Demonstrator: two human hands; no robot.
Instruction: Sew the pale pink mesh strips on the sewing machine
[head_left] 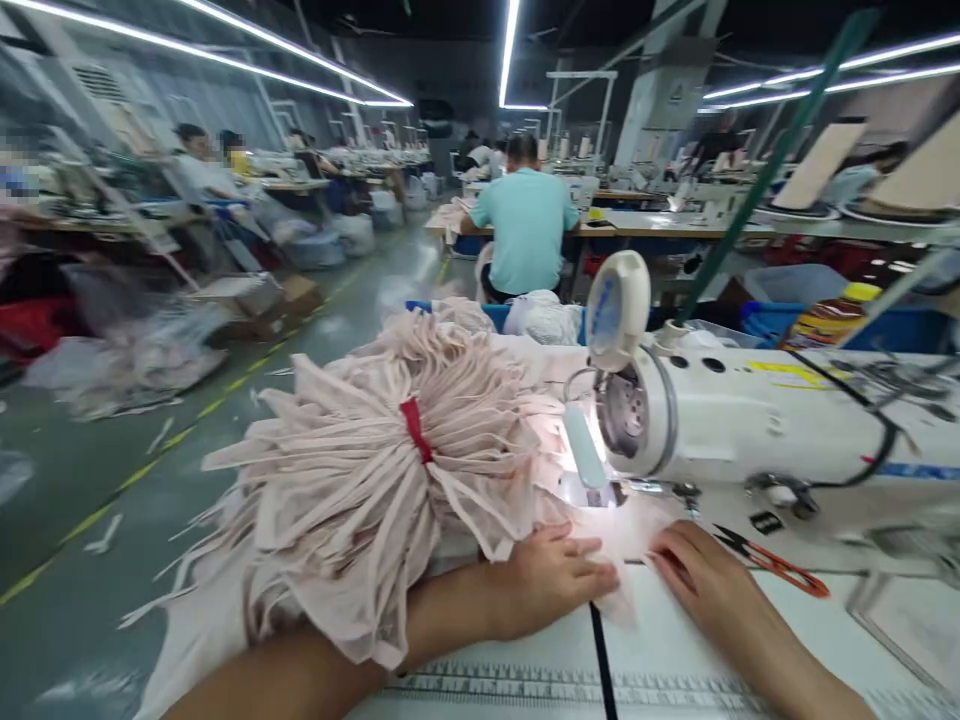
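My left hand [551, 583] lies flat on a pale pink fabric piece [626, 530] on the sewing table, fingers stretched toward the needle. My right hand [701, 580] rests beside it, fingers pressed down on the same piece in front of the presser foot [679, 492]. The white sewing machine [750, 420] stands just behind both hands, its lamp lighting the cloth. A large bundle of pink fabric strips [360, 480], tied with a red band [415, 428], lies over my left forearm.
Orange-handled thread snips [776, 565] lie right of my right hand. A ruler strip [525, 685] runs along the table's front edge. A person in a teal shirt [525, 225] sits ahead with their back turned. Fabric heaps and boxes line the aisle at left.
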